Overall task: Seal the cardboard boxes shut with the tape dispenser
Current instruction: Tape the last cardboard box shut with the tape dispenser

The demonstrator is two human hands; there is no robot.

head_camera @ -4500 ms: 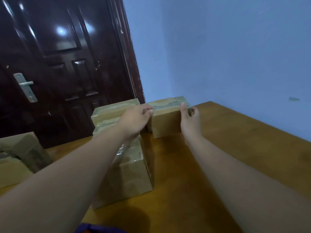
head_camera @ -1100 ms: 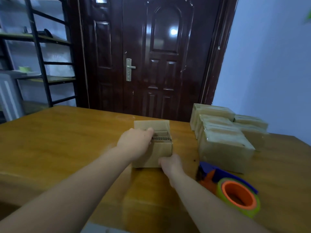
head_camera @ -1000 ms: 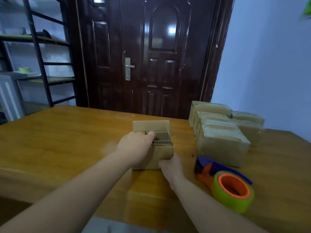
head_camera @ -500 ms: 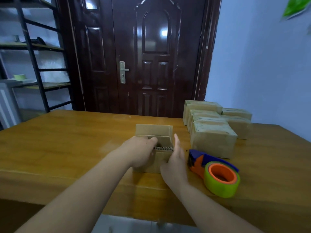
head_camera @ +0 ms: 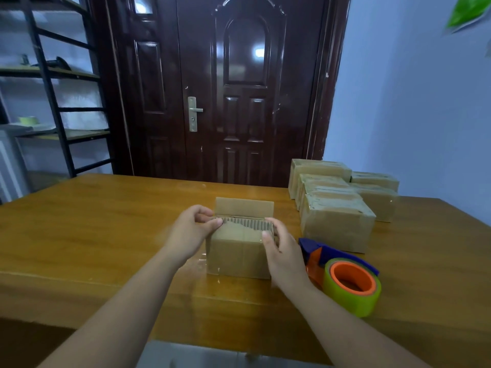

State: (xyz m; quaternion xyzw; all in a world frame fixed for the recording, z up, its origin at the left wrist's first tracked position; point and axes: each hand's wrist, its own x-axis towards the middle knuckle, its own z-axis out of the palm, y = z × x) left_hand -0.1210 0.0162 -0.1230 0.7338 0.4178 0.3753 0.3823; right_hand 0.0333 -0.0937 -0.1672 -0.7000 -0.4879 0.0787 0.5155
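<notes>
Cardboard box (head_camera: 236, 254) sits on wooden table (head_camera: 93, 229) before a dark door (head_camera: 247, 115).

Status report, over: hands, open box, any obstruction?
Left hand and right hand grip small brown cardboard box, rear flap up, top unsealed. Blue-and-orange tape dispenser with green roll lies unheld by right wrist. Nothing blocking.

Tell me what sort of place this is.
Likely a small home or back-room packing spot: taped boxes, an open box and a tape dispenser on a wooden table, a panelled door and metal shelving behind.
</notes>
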